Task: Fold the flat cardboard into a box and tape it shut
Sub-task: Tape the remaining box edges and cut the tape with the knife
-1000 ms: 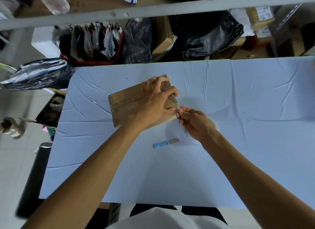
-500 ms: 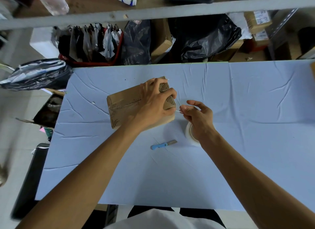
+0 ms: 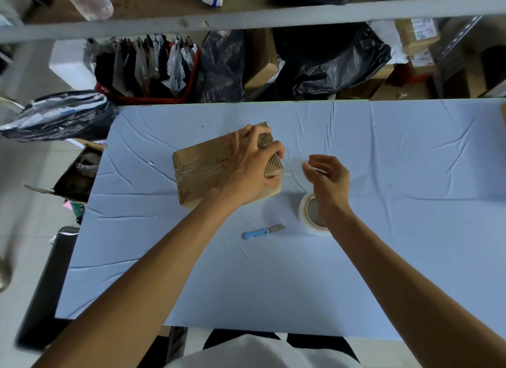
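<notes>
Cardboard box (image 3: pixel 208 170) is already being seen folded up and closed, sitting near the middle of the blue table (image 3: pixel 410 176), slightly toward the far side. Clear tape is being seen along the top seam, glossy strip running the length of the lid. Judged: folding done, main seam taped, end wrap being finished.

Box is being pinned down by the left hand (image 3: pixel 246 165), fingers spread and pressed over its right end, thumb on the near edge; no grasp round it, just clamped flat. A loose tape end is being pinched by the right hand (image 3: pixel 328 178), thumb and forefinger closed on it, other fingers curled loosely. Whether that strip is already cut from the tape roll (image 3: pixel 306 217) cannot be told; roll is lying flat just beside the box's near right corner, partly hidden by the wrist. Blue-handled cutter (image 3: pixel 261 233) is lying untouched, nearer the person.

Long axis is being held roughly left-right, skewed: right end pointing toward the far side, left end nearer. Seam face up.
</notes>
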Demonstrator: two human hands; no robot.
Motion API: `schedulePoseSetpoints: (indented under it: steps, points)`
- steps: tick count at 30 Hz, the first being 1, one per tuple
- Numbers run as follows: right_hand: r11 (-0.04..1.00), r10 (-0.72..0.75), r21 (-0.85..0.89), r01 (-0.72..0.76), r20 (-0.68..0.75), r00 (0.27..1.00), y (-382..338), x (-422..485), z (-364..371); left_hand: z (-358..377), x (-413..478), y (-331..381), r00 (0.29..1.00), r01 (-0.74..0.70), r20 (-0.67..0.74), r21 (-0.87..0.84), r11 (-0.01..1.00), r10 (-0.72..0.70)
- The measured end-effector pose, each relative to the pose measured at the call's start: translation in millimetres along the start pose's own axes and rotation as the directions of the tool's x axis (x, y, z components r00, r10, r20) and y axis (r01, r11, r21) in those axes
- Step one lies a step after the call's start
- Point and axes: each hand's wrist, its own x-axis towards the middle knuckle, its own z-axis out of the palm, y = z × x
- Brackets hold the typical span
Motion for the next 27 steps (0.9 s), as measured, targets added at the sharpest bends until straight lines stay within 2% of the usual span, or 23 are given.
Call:
schedulePoseSetpoints:
  steps: [2,3,6,9,15,22,27]
  points:
    - [0.994,-0.069,-0.091,0.059,-0.118,0.991,-2.6,-10.6,-7.3,1.5,0.6,0.1,1.0,0.005,-0.004,-0.002,1.0,-0.005]
    - [0.987,-0.096,-0.138,0.078,-0.124,0.988,-3.0,-18.0,-9.2,2.1,1.2,0.1,1.0,0.008,-0.007,0.002,1.0,-0.008]
    - [0.962,-0.13,-0.242,0.124,-0.008,0.992,-0.6,-42.6,-4.3,4.1,2.4,-0.7,1.0,0.009,-0.02,-0.017,1.0,-0.009]
    - [0.957,-0.145,-0.242,0.16,0.078,0.986,4.3,-52.7,7.4,5.0,1.7,0.0,1.0,0.008,-0.027,-0.026,1.0,-0.009]
    - [0.955,-0.194,-0.198,0.219,0.139,0.971,5.9,-51.0,23.3,3.4,1.5,0.0,0.999,0.003,-0.031,-0.038,0.999,-0.004]
    - [0.961,-0.195,-0.171,0.216,0.13,0.972,7.0,-47.3,29.0,-1.3,2.8,0.1,1.0,0.005,0.013,-0.058,0.998,-0.004]
    - [0.946,-0.186,-0.24,0.219,0.154,0.971,12.0,-41.6,38.0,-11.7,2.0,-6.8,0.996,-0.047,0.073,-0.087,0.995,0.054]
